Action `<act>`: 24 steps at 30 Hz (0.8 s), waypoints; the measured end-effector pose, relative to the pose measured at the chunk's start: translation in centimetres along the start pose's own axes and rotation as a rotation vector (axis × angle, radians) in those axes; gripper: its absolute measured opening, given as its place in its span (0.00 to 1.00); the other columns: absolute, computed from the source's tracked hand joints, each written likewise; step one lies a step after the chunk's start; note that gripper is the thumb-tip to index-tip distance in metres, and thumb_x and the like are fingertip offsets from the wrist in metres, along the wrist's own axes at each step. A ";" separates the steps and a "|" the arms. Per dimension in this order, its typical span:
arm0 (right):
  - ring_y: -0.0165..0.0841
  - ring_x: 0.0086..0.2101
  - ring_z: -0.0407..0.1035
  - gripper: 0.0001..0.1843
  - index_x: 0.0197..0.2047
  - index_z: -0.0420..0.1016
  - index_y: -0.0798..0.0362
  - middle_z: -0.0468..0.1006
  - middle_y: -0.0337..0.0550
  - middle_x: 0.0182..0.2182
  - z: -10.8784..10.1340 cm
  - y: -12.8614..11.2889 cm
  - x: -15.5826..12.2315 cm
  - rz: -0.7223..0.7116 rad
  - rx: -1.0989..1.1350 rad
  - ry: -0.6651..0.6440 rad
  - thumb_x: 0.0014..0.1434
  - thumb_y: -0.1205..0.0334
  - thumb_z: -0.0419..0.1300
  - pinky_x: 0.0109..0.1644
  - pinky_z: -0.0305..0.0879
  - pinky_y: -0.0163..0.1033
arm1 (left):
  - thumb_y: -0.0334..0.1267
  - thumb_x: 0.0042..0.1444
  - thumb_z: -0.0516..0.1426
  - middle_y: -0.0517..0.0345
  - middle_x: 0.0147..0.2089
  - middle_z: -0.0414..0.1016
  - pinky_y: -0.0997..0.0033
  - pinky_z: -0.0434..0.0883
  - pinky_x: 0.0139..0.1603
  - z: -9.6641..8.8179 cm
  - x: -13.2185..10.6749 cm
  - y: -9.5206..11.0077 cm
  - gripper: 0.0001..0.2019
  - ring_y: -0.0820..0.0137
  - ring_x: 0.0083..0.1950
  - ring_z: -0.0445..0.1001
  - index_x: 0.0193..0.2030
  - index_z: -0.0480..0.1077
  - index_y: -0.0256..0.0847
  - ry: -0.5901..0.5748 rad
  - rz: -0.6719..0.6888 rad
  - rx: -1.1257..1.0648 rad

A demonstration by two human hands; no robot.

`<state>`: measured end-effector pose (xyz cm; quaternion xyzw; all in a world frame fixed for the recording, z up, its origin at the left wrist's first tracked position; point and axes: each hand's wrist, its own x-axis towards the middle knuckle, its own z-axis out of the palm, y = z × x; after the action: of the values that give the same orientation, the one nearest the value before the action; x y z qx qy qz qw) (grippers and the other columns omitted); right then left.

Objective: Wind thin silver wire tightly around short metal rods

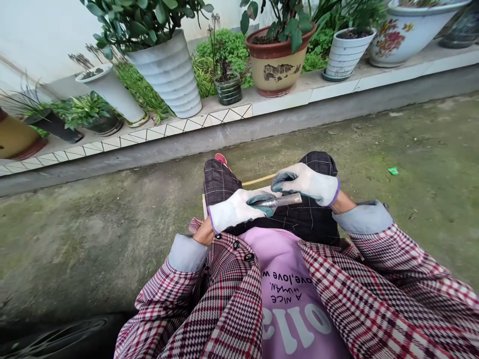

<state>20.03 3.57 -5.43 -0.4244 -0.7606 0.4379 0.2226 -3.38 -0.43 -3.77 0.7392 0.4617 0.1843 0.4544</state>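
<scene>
My left hand (239, 208), in a white glove with grey-green palm coating, is closed around a shiny, silvery bar-shaped thing (290, 200). Its far end sticks out to the right, and I cannot tell its exact kind. Just above that end is my right hand (305, 183), gloved alike, with curled fingers. Whatever those fingers hold, if anything, is hidden. A pale flat piece (267, 190) shows between the two hands. Behind them a thin yellowish strip (260, 179) spans the gap between my knees in dark checked trousers (220, 177).
A tiled ledge (280, 102) runs across the back with several potted plants, among them a tall white ribbed pot (168, 75) and a tan pot with a red rim (277, 70). A green scrap (392, 171) lies on the concrete floor. A dark wheel-like object (63, 336) is at lower left.
</scene>
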 end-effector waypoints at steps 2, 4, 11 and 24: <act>0.29 0.25 0.69 0.12 0.37 0.80 0.55 0.79 0.41 0.28 0.9 1.0 0.4 0.048 0.081 0.031 0.54 0.57 0.60 0.27 0.63 0.33 | 0.41 0.54 0.59 0.50 0.46 0.80 0.65 0.74 0.46 -0.5 0.4 -0.2 0.21 0.61 0.47 0.77 0.55 0.75 0.38 -0.039 0.052 -0.014; 0.26 0.21 0.64 0.13 0.38 0.79 0.56 0.76 0.38 0.23 2.0 1.6 0.5 0.110 0.120 0.072 0.54 0.58 0.59 0.22 0.58 0.31 | 0.41 0.56 0.59 0.50 0.45 0.80 0.67 0.73 0.45 -0.9 1.1 -0.8 0.21 0.63 0.44 0.77 0.55 0.74 0.35 -0.028 0.069 -0.018; 0.30 0.28 0.71 0.12 0.35 0.81 0.53 0.81 0.39 0.28 4.1 1.1 0.1 0.046 -0.203 0.066 0.59 0.57 0.58 0.33 0.65 0.34 | 0.43 0.60 0.56 0.53 0.49 0.80 0.71 0.71 0.51 -1.3 2.4 -2.7 0.19 0.66 0.48 0.77 0.56 0.73 0.40 0.093 0.043 0.240; 0.33 0.35 0.76 0.10 0.36 0.81 0.51 0.83 0.40 0.34 0.8 0.4 0.8 -0.010 -0.170 0.017 0.57 0.61 0.58 0.40 0.69 0.35 | 0.43 0.58 0.58 0.57 0.51 0.79 0.72 0.71 0.51 0.4 1.6 -1.4 0.18 0.64 0.50 0.77 0.55 0.74 0.48 -0.098 0.142 0.448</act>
<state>19.21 3.94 -6.19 -0.4414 -0.7954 0.3671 0.1944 -2.99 0.96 -5.43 0.8602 0.4151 0.0727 0.2870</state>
